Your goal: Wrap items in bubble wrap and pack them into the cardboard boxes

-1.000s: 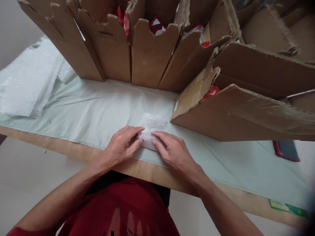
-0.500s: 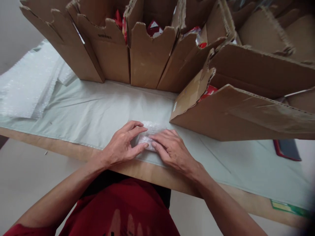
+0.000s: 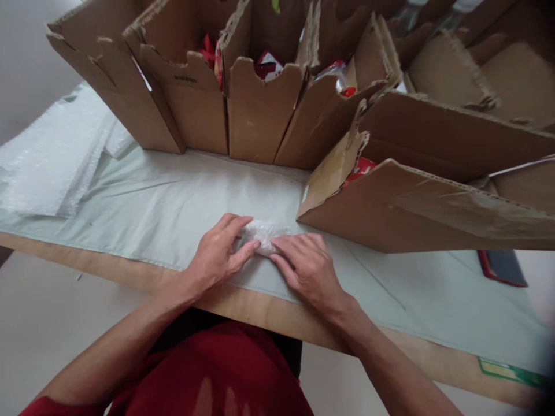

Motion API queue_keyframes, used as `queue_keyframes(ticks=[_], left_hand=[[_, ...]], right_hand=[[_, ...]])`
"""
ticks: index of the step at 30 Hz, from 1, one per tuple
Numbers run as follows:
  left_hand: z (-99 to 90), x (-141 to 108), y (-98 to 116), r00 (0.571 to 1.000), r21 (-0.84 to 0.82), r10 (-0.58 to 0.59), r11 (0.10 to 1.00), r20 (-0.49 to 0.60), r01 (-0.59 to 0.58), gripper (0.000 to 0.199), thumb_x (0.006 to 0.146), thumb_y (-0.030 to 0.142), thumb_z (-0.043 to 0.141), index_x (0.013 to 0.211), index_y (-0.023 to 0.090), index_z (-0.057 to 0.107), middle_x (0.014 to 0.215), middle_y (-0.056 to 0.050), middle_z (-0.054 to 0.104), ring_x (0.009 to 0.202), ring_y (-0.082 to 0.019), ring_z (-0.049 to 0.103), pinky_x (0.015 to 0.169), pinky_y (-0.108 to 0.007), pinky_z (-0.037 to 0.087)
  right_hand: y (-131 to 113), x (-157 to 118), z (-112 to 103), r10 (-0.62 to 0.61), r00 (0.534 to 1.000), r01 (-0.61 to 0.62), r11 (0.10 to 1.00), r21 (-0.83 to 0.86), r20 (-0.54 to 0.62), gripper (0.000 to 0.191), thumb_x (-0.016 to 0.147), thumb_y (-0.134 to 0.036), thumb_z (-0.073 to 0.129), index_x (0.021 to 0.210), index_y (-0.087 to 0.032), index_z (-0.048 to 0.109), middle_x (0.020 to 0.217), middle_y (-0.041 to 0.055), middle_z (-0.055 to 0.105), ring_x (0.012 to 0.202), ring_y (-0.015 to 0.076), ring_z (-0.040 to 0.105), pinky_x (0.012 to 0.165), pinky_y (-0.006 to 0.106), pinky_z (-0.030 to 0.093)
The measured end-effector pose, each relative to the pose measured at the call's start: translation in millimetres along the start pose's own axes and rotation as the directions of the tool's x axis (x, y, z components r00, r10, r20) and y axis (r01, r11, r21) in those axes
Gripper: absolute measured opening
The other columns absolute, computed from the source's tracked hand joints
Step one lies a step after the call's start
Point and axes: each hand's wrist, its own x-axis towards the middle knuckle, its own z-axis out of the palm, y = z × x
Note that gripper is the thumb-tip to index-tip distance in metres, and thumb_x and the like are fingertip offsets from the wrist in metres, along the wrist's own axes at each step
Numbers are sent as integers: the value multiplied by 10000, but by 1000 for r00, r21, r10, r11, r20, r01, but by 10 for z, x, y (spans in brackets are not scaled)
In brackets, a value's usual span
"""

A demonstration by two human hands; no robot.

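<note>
A small roll of clear bubble wrap (image 3: pixel 263 236) lies on the pale green cloth (image 3: pixel 191 214) near the table's front edge. My left hand (image 3: pixel 221 248) grips its left end, thumb in front and fingers behind. At the right end, my right hand (image 3: pixel 306 260) is closed over the roll, its thumb low at the front. Whatever may be inside the wrap cannot be made out.
Cardboard bins (image 3: pixel 264 115) stand in a row behind, some with red packets inside. Another cardboard bin (image 3: pixel 416 208) juts forward on the right. Bubble wrap sheets (image 3: pixel 52 156) are stacked at far left. A dark, red-edged flat object (image 3: pixel 503 267) lies at right.
The bubble wrap has become a narrower, tighter roll between my hands. My fingers have closed further around it. The view has tilted slightly, showing more of the bins' tops.
</note>
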Motion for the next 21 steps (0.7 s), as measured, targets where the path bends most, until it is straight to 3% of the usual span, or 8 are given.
queue_keyframes(ticks=[2, 4, 7, 9, 13, 16, 18, 21], left_hand=[[17, -94, 65, 987, -152, -151, 978, -56, 141, 418, 941, 383, 645, 1303, 178, 614, 1139, -112, 697, 911, -196, 696, 754, -329, 604], [73, -196, 155, 970, -354, -244, 908, -13, 224, 461, 942, 399, 650, 1333, 165, 582, 1194, -138, 709, 1036, -230, 718, 859, -367, 617], [228, -294, 315, 964, -592, -244, 765, 102, 256, 485, 951, 379, 639, 1371, 156, 546, 1298, -168, 697, 1189, -267, 695, 1000, -413, 591], [332, -318, 405, 964, -655, -242, 711, 112, 255, 493, 968, 352, 612, 1415, 169, 510, 1329, -161, 691, 1216, -263, 688, 1025, -410, 584], [416, -366, 504, 977, -528, -211, 827, 28, 193, 544, 990, 295, 565, 1510, 209, 432, 1383, -147, 660, 1232, -253, 681, 1002, -371, 599], [432, -430, 564, 996, -303, -61, 950, 70, 80, 649, 997, 234, 522, 1606, 264, 302, 1282, -134, 702, 1107, -238, 730, 804, -300, 647], [480, -467, 625, 989, -184, 84, 981, 125, -60, 738, 990, 196, 490, 1651, 285, 175, 1244, -136, 710, 1043, -239, 746, 737, -299, 649], [569, -478, 737, 950, -128, 239, 968, 200, -216, 810, 975, 128, 417, 1667, 285, 25, 1284, -136, 698, 1059, -234, 741, 833, -356, 649]], right_hand=[[5, 7, 12, 146, 987, -135, 981, 141, -73, 141, 995, -265, 603, 1091, -226, 699, 995, 47, 781, 885, 224, 687, 828, 391, 481], [-37, 16, 11, 296, 950, -251, 915, 315, -102, 116, 955, -268, 645, 1053, -240, 701, 981, 28, 776, 873, 210, 695, 814, 362, 518], [-160, -14, -10, 407, 913, -331, 760, 560, -13, 94, 928, -264, 648, 1009, -245, 692, 929, 7, 763, 823, 184, 698, 748, 306, 550], [-223, -73, -47, 424, 903, -366, 685, 631, 63, 89, 940, -267, 623, 1004, -240, 678, 913, 8, 754, 810, 177, 695, 727, 291, 556], [-205, -239, -272, 397, 916, -364, 771, 523, 52, 228, 874, -230, 685, 1101, -243, 672, 1088, 38, 728, 938, 198, 671, 881, 353, 551], [-154, -351, -530, 348, 931, -356, 802, 479, 110, 610, 813, -298, 789, 1381, -248, 571, 1305, 90, 656, 1025, 214, 658, 960, 389, 544], [-151, -400, -667, 285, 942, -336, 801, 495, 179, 728, 776, -369, 847, 1426, -237, 546, 1367, 109, 631, 1105, 235, 652, 1001, 395, 531], [-162, -442, -797, 187, 954, -286, 808, 516, 236, 392, 838, -305, 795, 1202, -225, 673, 1221, 61, 711, 1108, 221, 662, 1009, 367, 508]])
